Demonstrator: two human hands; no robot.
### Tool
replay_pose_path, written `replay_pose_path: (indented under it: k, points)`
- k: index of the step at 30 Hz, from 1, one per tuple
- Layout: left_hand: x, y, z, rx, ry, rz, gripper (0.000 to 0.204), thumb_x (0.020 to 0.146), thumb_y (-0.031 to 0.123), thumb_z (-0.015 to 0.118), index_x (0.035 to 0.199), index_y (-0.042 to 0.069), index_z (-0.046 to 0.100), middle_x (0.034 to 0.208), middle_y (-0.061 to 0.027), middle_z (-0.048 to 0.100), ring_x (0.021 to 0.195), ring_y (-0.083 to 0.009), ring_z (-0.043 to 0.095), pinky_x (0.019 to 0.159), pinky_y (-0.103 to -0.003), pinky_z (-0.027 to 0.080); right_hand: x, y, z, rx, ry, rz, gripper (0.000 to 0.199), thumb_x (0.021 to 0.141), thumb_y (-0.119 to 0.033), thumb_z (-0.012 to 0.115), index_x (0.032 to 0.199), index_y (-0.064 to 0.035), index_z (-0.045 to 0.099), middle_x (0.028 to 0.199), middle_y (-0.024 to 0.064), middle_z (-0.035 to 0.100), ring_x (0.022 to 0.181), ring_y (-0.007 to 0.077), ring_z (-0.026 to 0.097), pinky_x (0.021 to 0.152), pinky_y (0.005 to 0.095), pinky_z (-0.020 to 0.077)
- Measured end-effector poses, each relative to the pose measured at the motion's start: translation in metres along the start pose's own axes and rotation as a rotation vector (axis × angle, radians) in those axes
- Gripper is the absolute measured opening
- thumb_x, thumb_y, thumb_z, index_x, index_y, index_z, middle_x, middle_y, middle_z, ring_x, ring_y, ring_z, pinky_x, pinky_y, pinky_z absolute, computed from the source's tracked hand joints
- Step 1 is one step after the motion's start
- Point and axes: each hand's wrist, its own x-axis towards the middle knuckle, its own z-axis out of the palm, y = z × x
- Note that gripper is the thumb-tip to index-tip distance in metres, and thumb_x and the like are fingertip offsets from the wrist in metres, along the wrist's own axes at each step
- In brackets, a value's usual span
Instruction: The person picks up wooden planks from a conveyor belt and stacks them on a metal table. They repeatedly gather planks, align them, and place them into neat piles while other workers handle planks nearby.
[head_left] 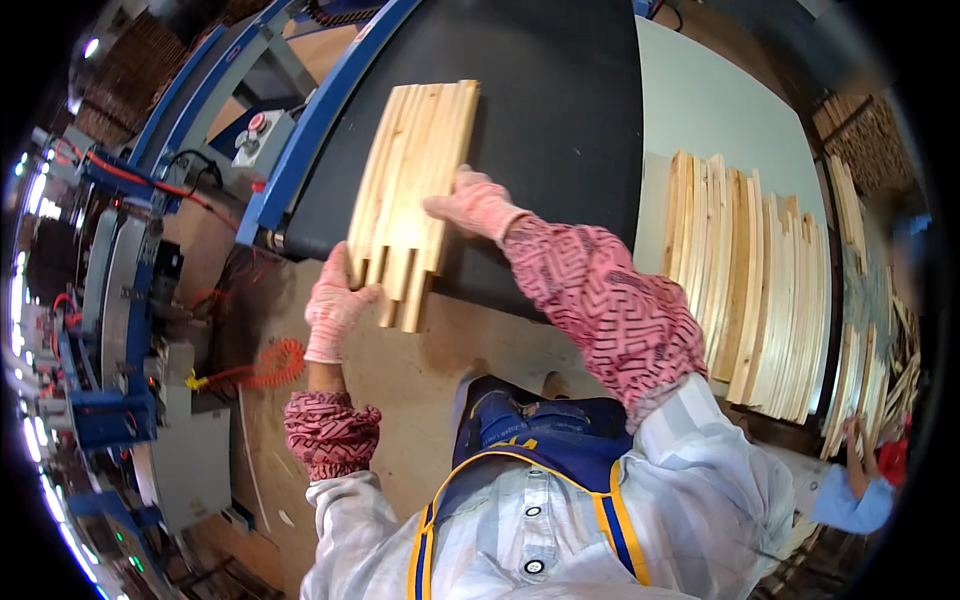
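Over the near end of the black belt (pixel 545 110), the bundle of wooden strips (pixel 412 165) runs near to far, far end angled right; my right hand (pixel 480 206) clasps its right edge; my left hand (pixel 336 310), nearer me, has its fingers around the near left corner.

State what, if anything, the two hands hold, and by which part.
A row of wooden strips: the left hand grips its near left corner, the right hand its right edge.
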Motion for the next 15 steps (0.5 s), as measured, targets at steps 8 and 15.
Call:
replay_pose_path:
  k: [8, 15]
  points:
    - [0.041, -0.018, -0.074, 0.39, 0.052, -0.237, 0.074, 0.077, 0.04, 0.063, 0.145, 0.023, 0.038, 0.135, -0.0122, 0.055, 0.118, -0.0318, 0.057, 0.095, -0.04, 0.044, 0.069, -0.055, 0.065, -0.131, -0.014, -0.038, 0.084, 0.069, -0.054, 0.064, 0.126, 0.0052, 0.051, 0.129, 0.0272, 0.053, 0.12, 0.0345, 0.054, 0.101, 0.0365, 0.0427]
    - [0.017, 0.024, 0.0, -0.39, 0.261, 0.174, 0.051, 0.089, 0.009, 0.065, 0.136, 0.004, 0.048, 0.127, -0.008, 0.054, 0.113, -0.0191, 0.053, 0.096, -0.032, 0.044, -0.025, -0.01, -0.032, -0.1, 0.011, -0.1, 0.073, 0.078, -0.05, 0.06, 0.131, -0.0012, 0.048, 0.124, 0.0222, 0.057, 0.116, 0.0359, 0.055, 0.098, 0.0412, 0.0429]
